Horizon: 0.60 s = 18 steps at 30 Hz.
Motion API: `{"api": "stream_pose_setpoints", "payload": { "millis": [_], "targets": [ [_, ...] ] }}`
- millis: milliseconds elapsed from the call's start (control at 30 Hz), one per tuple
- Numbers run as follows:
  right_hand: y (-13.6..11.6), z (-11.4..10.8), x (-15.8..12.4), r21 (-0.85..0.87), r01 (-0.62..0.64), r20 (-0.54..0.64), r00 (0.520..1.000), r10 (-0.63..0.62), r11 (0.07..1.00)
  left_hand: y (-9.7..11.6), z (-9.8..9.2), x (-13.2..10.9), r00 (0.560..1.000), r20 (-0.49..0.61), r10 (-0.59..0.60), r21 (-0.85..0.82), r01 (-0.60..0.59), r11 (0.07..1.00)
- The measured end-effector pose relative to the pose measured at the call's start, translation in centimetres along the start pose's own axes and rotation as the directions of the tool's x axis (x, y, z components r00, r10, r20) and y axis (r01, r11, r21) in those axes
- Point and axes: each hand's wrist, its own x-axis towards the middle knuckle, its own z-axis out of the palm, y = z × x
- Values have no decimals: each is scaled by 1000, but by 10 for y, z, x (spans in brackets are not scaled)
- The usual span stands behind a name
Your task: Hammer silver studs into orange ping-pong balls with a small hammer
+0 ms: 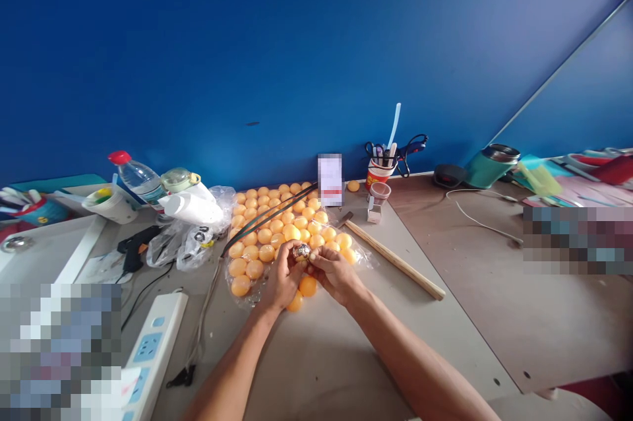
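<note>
A small, shiny, silvery rounded object (301, 251) is pinched between the fingertips of both hands; its exact kind is too small to make out. My left hand (284, 280) closes on its left side, while the fingers of my right hand (338, 274) press together at its right. Under and behind the hands lies a clear plastic bag of orange table tennis balls (264, 236), with dark straps across it. Two loose orange balls (307, 286) rest just below the hands.
A wooden-handled hammer (395, 259) lies at the right. Behind it stand a red cup of tools (380, 167) and a phone-like upright panel (330, 180). On the left are a power strip (153, 355), a glue gun (136, 248) and a plastic bottle (138, 177). A green tumbler (492, 165) lies farther right.
</note>
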Motion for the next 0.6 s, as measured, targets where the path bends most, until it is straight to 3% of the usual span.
{"api": "stream_pose_setpoints", "payload": {
  "millis": [600],
  "targets": [
    [5,-7,7,-30,7,-12,1000,-8,1000,2,2,0,998,-35,56,72,-53,996]
  ]
}}
